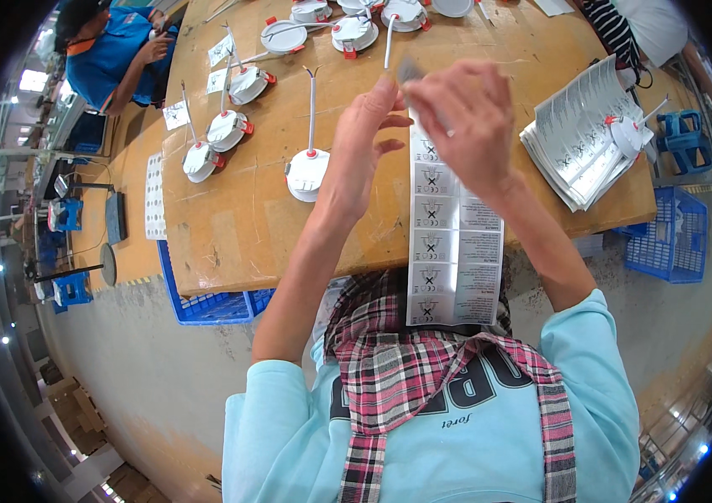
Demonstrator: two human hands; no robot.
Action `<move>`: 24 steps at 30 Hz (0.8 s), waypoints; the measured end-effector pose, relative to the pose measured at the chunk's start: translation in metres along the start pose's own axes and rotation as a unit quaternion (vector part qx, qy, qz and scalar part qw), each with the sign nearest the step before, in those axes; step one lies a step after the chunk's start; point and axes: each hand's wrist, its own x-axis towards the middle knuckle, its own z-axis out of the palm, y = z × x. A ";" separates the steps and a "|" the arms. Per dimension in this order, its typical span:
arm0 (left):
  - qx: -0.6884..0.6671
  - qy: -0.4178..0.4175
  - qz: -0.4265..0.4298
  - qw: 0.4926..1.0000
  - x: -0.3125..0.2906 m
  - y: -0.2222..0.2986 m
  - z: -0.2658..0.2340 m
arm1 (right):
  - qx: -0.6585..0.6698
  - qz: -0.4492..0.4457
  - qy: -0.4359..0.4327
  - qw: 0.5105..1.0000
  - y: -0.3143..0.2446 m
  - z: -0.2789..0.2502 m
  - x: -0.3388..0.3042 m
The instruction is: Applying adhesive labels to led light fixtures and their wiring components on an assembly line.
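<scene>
A: Quick, where's the main thing?
B: The label sheet (457, 243) is lying mid-table, its lower end hanging over the near edge toward the lap.

A: Grips?
B: The right hand (469, 126) is hovering over the sheet's upper end, fingers curled and blurring. A grey sliver (410, 70) is showing by its fingertips; can't tell if it's being pinched. The left hand (364, 117) is meeting the end of a white cable (389, 49) with its thumb, other fingers partly spread; can't tell whether it's gripping. That cable is leading to a far lamp (405, 14).

A: Progress?
B: Judging it partway. Three left-row lamps (227, 130) are showing paper tags (176, 116) at their cables, so they're looking done. The near lamp (308, 174) is standing with a bare cable, so it's probably waiting. Can't tell how many labels are gone.

A: Around that?
B: Printed leaflets (570, 138) are piling up at the right, one lamp (627, 134) resting on top. A blue crate (213, 310) is sitting below the near left edge of the table (247, 235); a co-worker in blue (117, 63) is staying beyond the left side.
</scene>
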 end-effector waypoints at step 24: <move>0.157 -0.025 0.017 0.987 -0.012 0.006 -0.037 | 0.349 0.349 -0.316 0.810 0.019 -0.015 0.004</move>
